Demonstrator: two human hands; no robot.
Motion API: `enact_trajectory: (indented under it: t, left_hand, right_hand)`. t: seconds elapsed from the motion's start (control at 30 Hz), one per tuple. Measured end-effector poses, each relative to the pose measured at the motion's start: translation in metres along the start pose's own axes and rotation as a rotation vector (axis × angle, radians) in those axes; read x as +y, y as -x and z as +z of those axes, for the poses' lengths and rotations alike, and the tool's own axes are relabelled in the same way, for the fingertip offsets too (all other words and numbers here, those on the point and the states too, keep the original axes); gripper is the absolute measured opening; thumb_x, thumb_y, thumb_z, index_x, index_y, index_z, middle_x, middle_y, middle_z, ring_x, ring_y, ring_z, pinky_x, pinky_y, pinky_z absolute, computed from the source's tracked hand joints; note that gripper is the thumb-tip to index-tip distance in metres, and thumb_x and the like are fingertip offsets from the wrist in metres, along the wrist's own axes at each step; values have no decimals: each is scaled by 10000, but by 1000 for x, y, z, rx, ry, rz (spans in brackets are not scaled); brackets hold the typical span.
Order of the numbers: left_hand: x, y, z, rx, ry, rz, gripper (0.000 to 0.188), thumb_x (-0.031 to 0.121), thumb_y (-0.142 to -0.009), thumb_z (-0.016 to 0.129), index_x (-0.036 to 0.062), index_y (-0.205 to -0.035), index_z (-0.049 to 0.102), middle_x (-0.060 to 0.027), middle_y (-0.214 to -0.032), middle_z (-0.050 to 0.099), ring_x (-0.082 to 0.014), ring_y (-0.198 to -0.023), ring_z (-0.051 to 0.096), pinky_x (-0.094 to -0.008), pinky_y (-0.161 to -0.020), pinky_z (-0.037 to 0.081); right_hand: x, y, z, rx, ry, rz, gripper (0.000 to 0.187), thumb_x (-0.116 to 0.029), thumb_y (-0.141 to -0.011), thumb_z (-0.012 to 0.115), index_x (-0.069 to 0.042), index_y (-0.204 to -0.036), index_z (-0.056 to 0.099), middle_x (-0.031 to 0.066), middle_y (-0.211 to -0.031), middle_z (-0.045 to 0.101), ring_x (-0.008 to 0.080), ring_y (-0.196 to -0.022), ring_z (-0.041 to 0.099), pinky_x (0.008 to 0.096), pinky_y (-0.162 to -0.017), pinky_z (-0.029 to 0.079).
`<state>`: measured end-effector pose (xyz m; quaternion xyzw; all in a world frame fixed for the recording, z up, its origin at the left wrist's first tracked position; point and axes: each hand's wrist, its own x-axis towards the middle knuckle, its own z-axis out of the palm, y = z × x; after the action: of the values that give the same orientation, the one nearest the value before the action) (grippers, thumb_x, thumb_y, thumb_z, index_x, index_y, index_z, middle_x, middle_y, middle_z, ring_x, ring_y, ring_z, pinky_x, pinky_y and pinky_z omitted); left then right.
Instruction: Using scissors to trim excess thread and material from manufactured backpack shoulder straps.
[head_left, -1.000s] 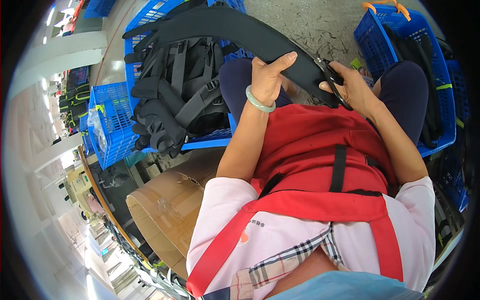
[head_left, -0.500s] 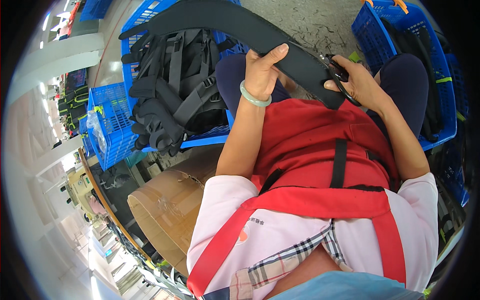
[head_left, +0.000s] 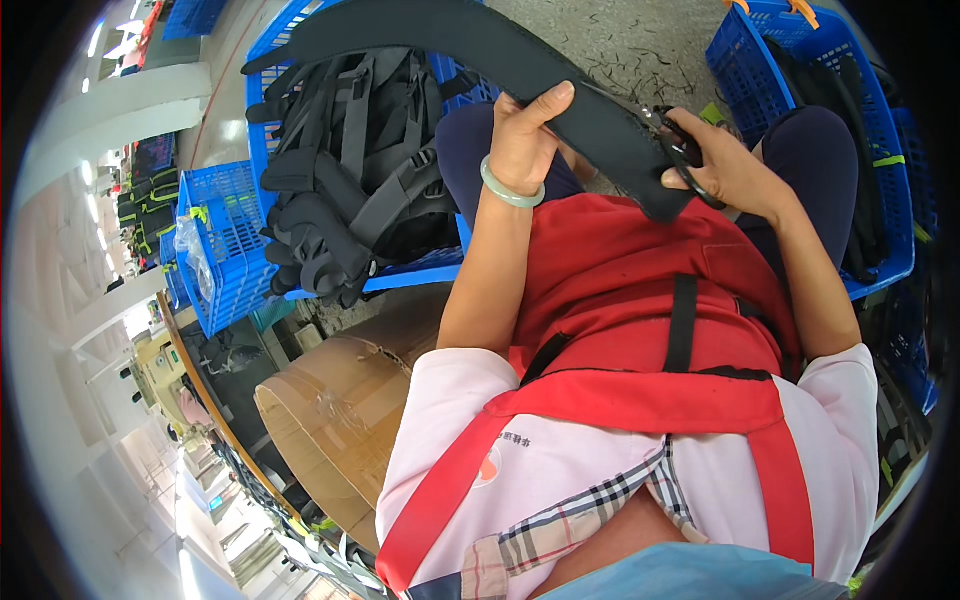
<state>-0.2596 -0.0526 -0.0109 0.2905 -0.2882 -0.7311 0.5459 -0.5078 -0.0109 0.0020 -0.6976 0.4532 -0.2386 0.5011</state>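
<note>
A long, curved black padded strap (head_left: 460, 45) stretches from the upper left down to my lap, its rounded near end hanging over my red apron. My left hand (head_left: 527, 142) grips it at the lower edge, thumb on top and fingers beneath. In my right hand (head_left: 738, 172) is a pair of scissors with dark handles (head_left: 688, 152), the fingers through the loops. Their metal part lies against the strap's right edge near its end; the blade tips are too hidden to make out.
To the left, a blue plastic crate (head_left: 440, 268) is heaped with black padded straps (head_left: 345, 190) and webbing. Another blue crate (head_left: 735, 75) with dark pieces stands at right. A cardboard box (head_left: 335, 410) sits beside my left elbow. Dark scraps (head_left: 655, 70) litter the floor.
The scissors and my right hand have shifted very slightly along the strap's edge. My left hand keeps its hold, and the strap has barely moved.
</note>
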Motion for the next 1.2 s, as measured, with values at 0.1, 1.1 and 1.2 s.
enact_trajectory:
  t: [0.1, 1.1, 1.2]
  left_hand:
    - [9, -1, -3, -20, 101, -73, 120, 3, -853, 654, 57, -961, 657, -46, -922, 679, -165, -836, 652, -302, -786, 525]
    - [4, 2, -4, -65, 122, -51, 122, -6, -867, 634, 58, -964, 667, -51, -930, 684, -174, -860, 660, -312, -796, 535]
    - [1, 2, -2, -64, 108, -58, 133, -21, -859, 637, 58, -962, 664, -48, -923, 683, -167, -854, 658, -304, -794, 532]
  right_hand:
    - [1, 3, -19, -123, -13, 46, 522, -387, -795, 743, -1, -1039, 490, 84, -808, 501, 154, -751, 419, 304, -666, 383]
    - [10, 6, 0, -96, -258, 44, 462, -231, -820, 720, -2, -1144, 485, 46, -908, 525, 120, -862, 456, 262, -804, 408]
    - [17, 3, 4, -49, -181, -18, 436, -216, -826, 712, -10, -1135, 483, 71, -894, 551, 128, -834, 470, 275, -779, 423]
